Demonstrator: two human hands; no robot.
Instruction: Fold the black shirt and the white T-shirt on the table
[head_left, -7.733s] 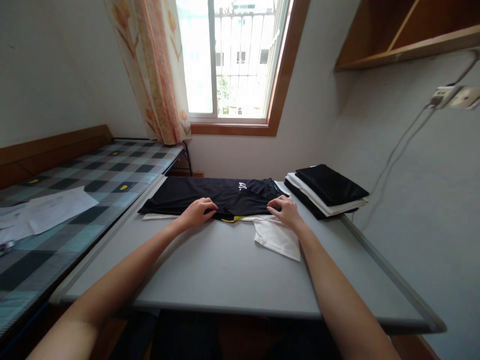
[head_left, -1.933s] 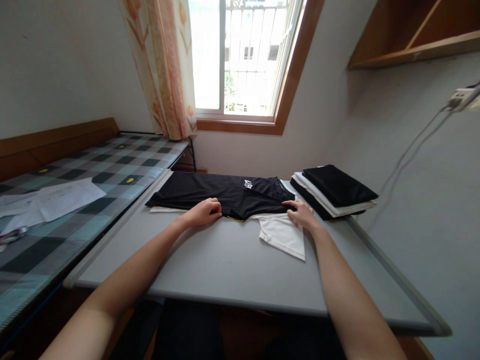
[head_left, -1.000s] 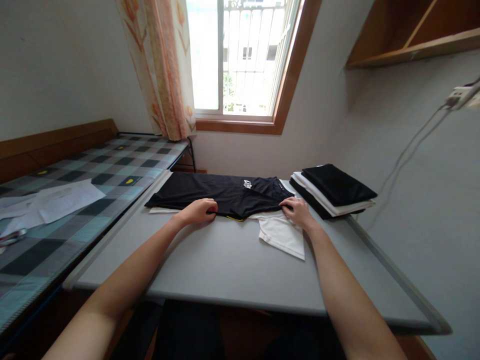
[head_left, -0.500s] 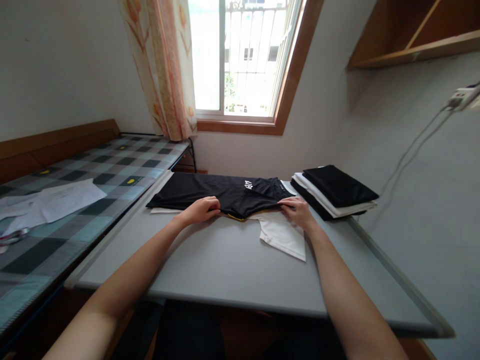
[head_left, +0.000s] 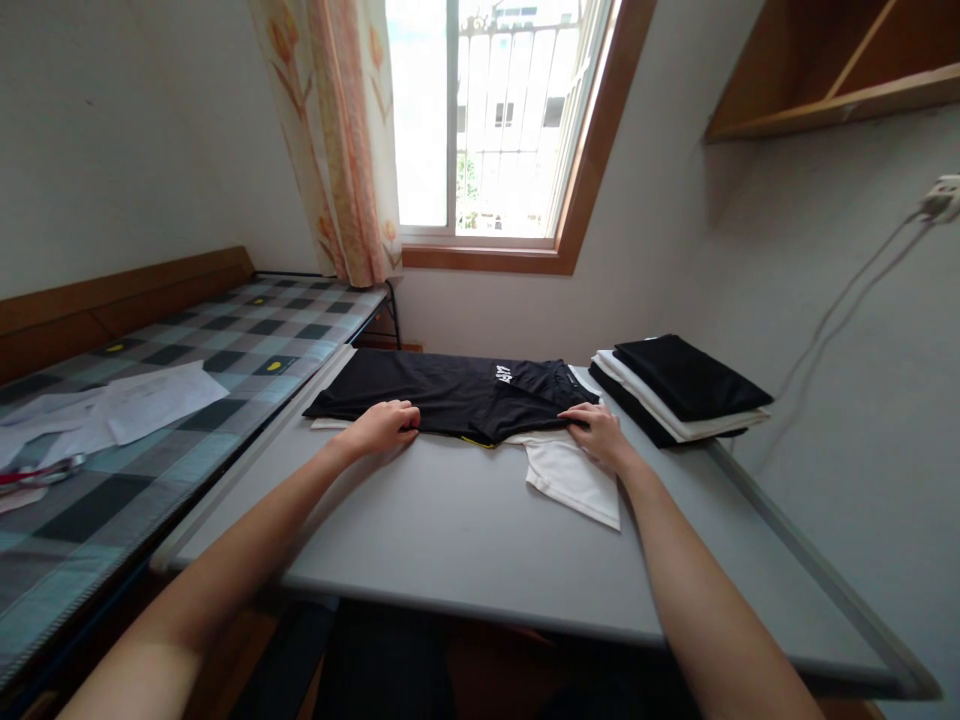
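Head view shows both hands at the near edge of black shorts (head_left: 450, 394) spread on a grey table (head_left: 450, 540). Left hand (head_left: 382, 426) is curled, fingers tucked at the hem, seemingly pinching it. Right hand (head_left: 598, 432) lies flat and open where the shorts meet a white garment (head_left: 574, 478) beneath it. Beyond the right hand sits a folded stack (head_left: 679, 385).
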